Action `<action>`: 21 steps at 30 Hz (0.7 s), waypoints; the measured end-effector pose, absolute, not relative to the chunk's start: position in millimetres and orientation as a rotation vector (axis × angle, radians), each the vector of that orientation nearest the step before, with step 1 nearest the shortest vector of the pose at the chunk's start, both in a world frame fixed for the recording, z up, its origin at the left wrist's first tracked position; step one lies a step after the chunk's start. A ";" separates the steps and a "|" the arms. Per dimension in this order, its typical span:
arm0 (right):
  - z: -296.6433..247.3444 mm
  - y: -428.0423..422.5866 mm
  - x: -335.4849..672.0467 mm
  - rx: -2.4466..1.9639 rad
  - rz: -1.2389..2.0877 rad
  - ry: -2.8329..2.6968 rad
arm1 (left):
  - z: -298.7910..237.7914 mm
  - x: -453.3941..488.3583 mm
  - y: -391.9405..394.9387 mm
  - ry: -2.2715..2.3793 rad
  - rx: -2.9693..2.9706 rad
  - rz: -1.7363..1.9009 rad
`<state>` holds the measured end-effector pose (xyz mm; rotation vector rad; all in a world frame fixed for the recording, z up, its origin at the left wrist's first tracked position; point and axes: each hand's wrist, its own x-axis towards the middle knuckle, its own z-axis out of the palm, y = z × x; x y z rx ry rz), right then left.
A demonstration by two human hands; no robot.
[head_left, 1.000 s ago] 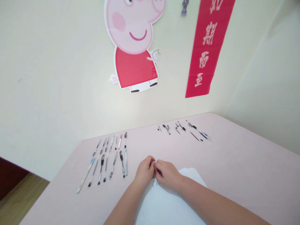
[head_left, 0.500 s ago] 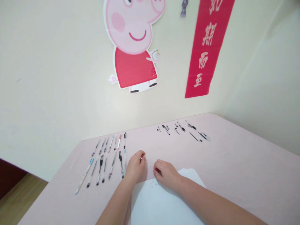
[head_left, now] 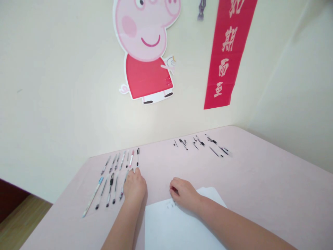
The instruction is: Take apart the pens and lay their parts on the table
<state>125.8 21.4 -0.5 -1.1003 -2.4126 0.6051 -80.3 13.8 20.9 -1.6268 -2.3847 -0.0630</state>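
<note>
Pens [head_left: 111, 180] lie beneath and beside the left hand [head_left: 135, 184], its grip hidden. Paper [head_left: 177, 229] lies nearest the right hand [head_left: 183, 192], fingers curled, hold unclear.

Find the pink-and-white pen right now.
In the head view, the pink-and-white pen lies left of centre, beyond the left hand, beside a black-capped pen.

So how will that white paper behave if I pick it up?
The white paper probably bends easily, since it looks thin and lies flat on the pink table. The right hand overlaps its far edge, so that side may drag or crease.
</note>
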 end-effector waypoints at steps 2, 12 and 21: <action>0.4 21.5 126.2 -1.100 0.610 -2.411 | 17.9 -82.1 14.6 -2.402 -1.664 -0.035; -1.7 22.1 125.9 -1.089 0.658 -2.339 | 15.0 -62.2 16.4 -2.434 -2.008 -0.579; -8.2 41.0 127.0 -0.966 1.469 -1.356 | 18.4 -6.9 4.4 -2.685 -2.476 -2.366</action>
